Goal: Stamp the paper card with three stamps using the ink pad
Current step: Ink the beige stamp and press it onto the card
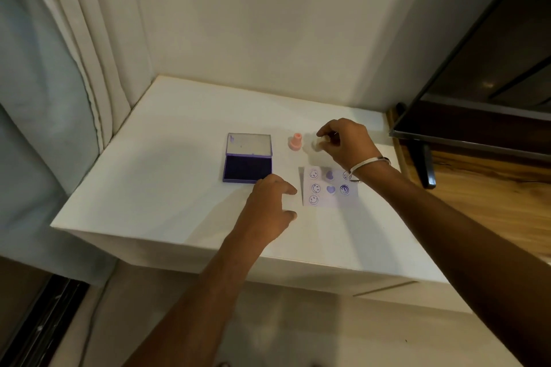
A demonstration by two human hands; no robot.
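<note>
A white paper card (pixel 329 188) lies on the white table (pixel 167 188), printed with several purple smileys, hearts and round marks. A purple stamp (pixel 329 174) stands on the card's upper middle. The purple ink pad (pixel 247 169) lies open to the left, lid tilted back. A pink stamp (pixel 295 141) stands upright behind the card. My right hand (pixel 346 141) is closed on a white stamp (pixel 317 144) just right of the pink one. My left hand (pixel 269 208) rests flat on the table left of the card, fingers spread, holding nothing.
A white wall and pale curtains (pixel 74 53) border the table at the back and left. A dark screen on a stand (pixel 477 83) stands at the right over a wooden surface (pixel 492 194). The table's front edge runs below my left forearm.
</note>
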